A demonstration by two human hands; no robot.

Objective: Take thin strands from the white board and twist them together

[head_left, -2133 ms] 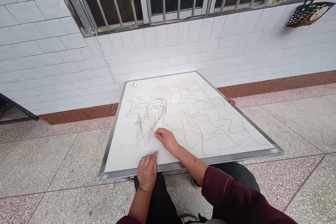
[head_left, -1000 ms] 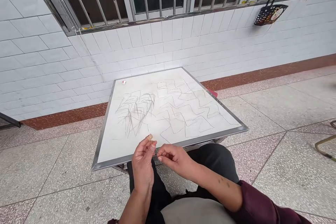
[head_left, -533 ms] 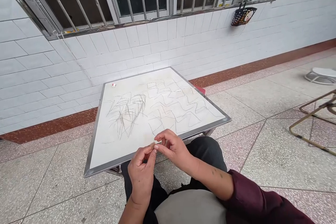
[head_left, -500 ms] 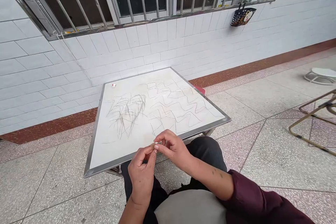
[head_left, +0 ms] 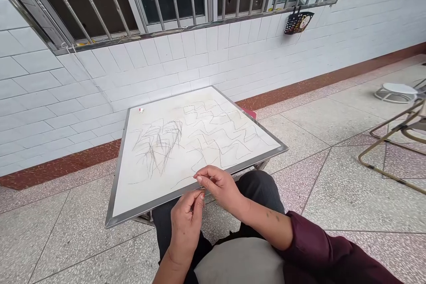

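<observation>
My left hand [head_left: 187, 219] is closed in a pinch just over the near edge of the white-topped table [head_left: 140, 199]. Slightly above and to its right, my right hand [head_left: 221, 188] also pinches, thumb against forefinger. A thin dark strand [head_left: 181, 181] runs left from the right fingertips over the tabletop; whether it is wire or thread I cannot tell. What lies between the left fingertips is too small to make out. On the table, a tangled bunch of strands [head_left: 163, 142] lies at left, and separate zigzag-bent strands [head_left: 229, 131] are spread at right.
A small white-and-red item [head_left: 141, 110] sits at the table's far left corner. The tiled wall [head_left: 173, 60] with a barred window stands behind. A dark basket [head_left: 298, 23] hangs from the bars. At right are a white round stool [head_left: 397, 89] and a metal-framed chair [head_left: 382, 146].
My hands have moved apart: the fingertips met before, and now the left hand is lower with a small gap between. The strand at the right fingertips now shows. The view has shifted slightly.
</observation>
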